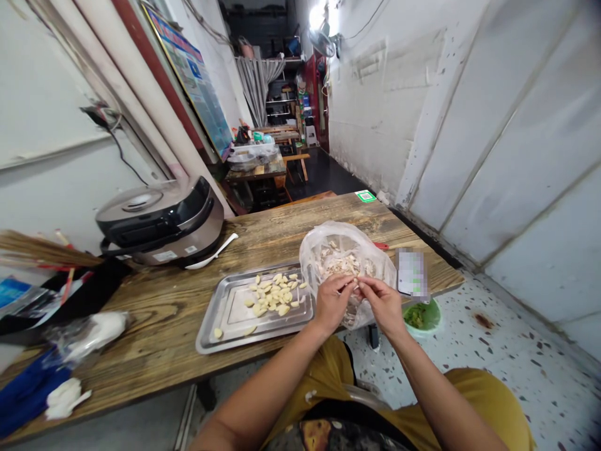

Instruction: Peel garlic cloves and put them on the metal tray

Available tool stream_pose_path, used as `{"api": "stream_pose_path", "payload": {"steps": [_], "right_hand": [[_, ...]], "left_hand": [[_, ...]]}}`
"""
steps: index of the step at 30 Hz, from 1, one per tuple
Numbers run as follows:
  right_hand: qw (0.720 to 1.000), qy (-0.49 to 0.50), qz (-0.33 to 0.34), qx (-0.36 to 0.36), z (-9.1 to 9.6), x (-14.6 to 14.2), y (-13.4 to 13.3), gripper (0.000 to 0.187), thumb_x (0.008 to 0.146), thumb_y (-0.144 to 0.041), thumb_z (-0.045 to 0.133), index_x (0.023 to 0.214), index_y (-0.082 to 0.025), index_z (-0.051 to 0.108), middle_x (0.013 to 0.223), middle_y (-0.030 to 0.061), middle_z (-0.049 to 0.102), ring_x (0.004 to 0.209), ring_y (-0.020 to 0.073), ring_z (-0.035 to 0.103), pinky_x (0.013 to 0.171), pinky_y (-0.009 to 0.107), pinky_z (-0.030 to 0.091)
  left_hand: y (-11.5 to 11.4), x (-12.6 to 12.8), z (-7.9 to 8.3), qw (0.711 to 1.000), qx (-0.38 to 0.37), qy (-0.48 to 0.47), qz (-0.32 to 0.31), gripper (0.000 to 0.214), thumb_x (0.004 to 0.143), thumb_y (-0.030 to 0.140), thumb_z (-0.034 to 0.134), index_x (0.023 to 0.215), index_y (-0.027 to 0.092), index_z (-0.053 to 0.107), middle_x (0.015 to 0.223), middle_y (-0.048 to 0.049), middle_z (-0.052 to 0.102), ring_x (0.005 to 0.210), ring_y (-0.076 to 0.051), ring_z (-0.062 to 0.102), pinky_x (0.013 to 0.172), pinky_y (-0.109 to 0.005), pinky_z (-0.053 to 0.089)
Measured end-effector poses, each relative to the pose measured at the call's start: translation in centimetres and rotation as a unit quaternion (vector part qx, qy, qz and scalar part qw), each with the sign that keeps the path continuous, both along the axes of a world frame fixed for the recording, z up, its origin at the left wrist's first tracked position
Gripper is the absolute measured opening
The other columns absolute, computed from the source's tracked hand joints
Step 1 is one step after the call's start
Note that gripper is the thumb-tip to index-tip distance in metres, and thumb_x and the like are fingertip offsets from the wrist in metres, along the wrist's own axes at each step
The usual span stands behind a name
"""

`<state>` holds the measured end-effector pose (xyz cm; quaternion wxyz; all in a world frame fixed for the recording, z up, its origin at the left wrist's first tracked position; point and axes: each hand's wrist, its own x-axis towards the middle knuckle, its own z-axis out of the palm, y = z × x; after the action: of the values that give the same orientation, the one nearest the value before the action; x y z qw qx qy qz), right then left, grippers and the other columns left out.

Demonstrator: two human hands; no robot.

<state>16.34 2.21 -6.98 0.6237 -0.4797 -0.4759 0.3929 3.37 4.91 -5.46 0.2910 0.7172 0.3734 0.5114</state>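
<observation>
Since the bag (307,250) lies beneath, skins (340,260) apparently collect inside | left hand (334,300), right hand (381,304): fingers clamped on small piece (355,283) | tray (230,313) beside, apparently separating cloves (272,295)

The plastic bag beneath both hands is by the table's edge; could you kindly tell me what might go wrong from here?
The plastic bag lies by the table's near edge, so a tug might spill its scraps.

The phone lies beside the right hand, close to the edge, so a nudge could perhaps knock it off.
</observation>
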Motion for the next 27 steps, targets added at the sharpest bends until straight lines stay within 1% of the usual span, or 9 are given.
{"api": "stream_pose_path", "payload": {"steps": [3,5,10,14,17,19,21,24,27], "right_hand": [[0.990,-0.122,-0.054,0.053,0.4,0.1,-0.4,0.018,0.080,-0.031,0.059,0.091,-0.021,0.069,0.093,0.0053,0.066,0.080,0.0171,0.061,0.069,0.029,0.050],[0.976,-0.186,-0.074,0.087,0.7,0.1,-0.7,0.017,0.082,-0.029,0.057,0.091,-0.022,0.069,0.093,0.0053,0.065,0.085,0.0175,0.061,0.072,0.030,0.050],[0.948,-0.271,-0.101,0.134,1.3,-0.1,-1.1,0.016,0.085,-0.024,0.052,0.089,-0.021,0.067,0.086,0.0051,0.065,0.081,0.0169,0.061,0.074,0.031,0.050],[0.918,-0.341,-0.111,0.167,1.7,-0.1,-1.3,0.017,0.087,-0.021,0.048,0.090,-0.020,0.064,0.085,0.0061,0.064,0.081,0.0175,0.061,0.076,0.032,0.050],[0.902,-0.375,-0.117,0.179,1.7,-0.3,-1.4,0.017,0.087,-0.019,0.046,0.089,-0.017,0.063,0.082,0.0068,0.064,0.078,0.0175,0.060,0.074,0.031,0.049],[0.896,-0.389,-0.127,0.174,1.5,-0.4,-1.3,0.017,0.087,-0.019,0.045,0.087,-0.016,0.062,0.079,0.0070,0.063,0.075,0.0176,0.059,0.072,0.031,0.049],[0.896,-0.393,-0.132,0.157,1.3,-0.5,-1.2,0.018,0.086,-0.020,0.045,0.085,-0.016,0.062,0.076,0.0064,0.062,0.072,0.0174,0.058,0.069,0.030,0.048],[0.913,-0.368,-0.124,0.124,1.2,-0.5,-1.2,0.018,0.086,-0.023,0.045,0.083,-0.018,0.062,0.074,0.0051,0.061,0.068,0.0167,0.057,0.066,0.028,0.047],[0.933,-0.323,-0.120,0.103,1.5,-0.4,-1.2,0.019,0.086,-0.026,0.046,0.084,-0.018,0.063,0.078,0.0055,0.062,0.071,0.0170,0.058,0.066,0.028,0.047]], "left_hand": [[-0.1,-0.1,-0.3,0.998,0.059,0.032,0.002,0.018,0.085,0.020,0.053,0.096,0.017,0.068,0.095,-0.0066,0.069,0.091,-0.017,0.062,0.085,-0.032,0.050],[-0.1,-0.2,-0.4,0.993,0.099,0.056,0.005,0.020,0.086,0.019,0.051,0.098,0.017,0.066,0.096,-0.0071,0.069,0.090,-0.017,0.063,0.084,-0.032,0.051],[-0.2,-0.2,-0.6,0.978,0.176,0.111,-0.010,0.022,0.088,0.017,0.046,0.103,0.015,0.062,0.098,-0.0092,0.068,0.092,-0.017,0.064,0.083,-0.032,0.053],[-0.2,-0.4,-0.4,0.969,0.204,0.141,-0.015,0.023,0.089,0.016,0.043,0.104,0.013,0.060,0.098,-0.0114,0.067,0.092,-0.018,0.063,0.081,-0.032,0.055],[-0.3,-0.6,-0.3,0.960,0.221,0.172,-0.023,0.025,0.090,0.016,0.040,0.107,0.012,0.058,0.099,-0.0130,0.066,0.094,-0.019,0.063,0.081,-0.034,0.055],[-0.4,-0.6,-0.3,0.957,0.224,0.184,-0.030,0.026,0.090,0.016,0.038,0.107,0.012,0.058,0.098,-0.0128,0.066,0.093,-0.019,0.063,0.081,-0.035,0.055],[-0.5,-0.5,-0.3,0.962,0.210,0.171,-0.032,0.026,0.090,0.017,0.038,0.106,0.014,0.059,0.098,-0.0118,0.067,0.093,-0.019,0.063,0.082,-0.035,0.054],[-0.5,-0.3,-0.3,0.983,0.146,0.107,-0.006,0.022,0.089,0.019,0.045,0.100,0.016,0.064,0.096,-0.0091,0.069,0.090,-0.018,0.064,0.083,-0.033,0.053],[-0.3,-0.3,-0.2,0.995,0.071,0.062,0.022,0.018,0.086,0.022,0.052,0.091,0.018,0.068,0.086,-0.0059,0.071,0.082,-0.017,0.066,0.079,-0.032,0.054]]}}
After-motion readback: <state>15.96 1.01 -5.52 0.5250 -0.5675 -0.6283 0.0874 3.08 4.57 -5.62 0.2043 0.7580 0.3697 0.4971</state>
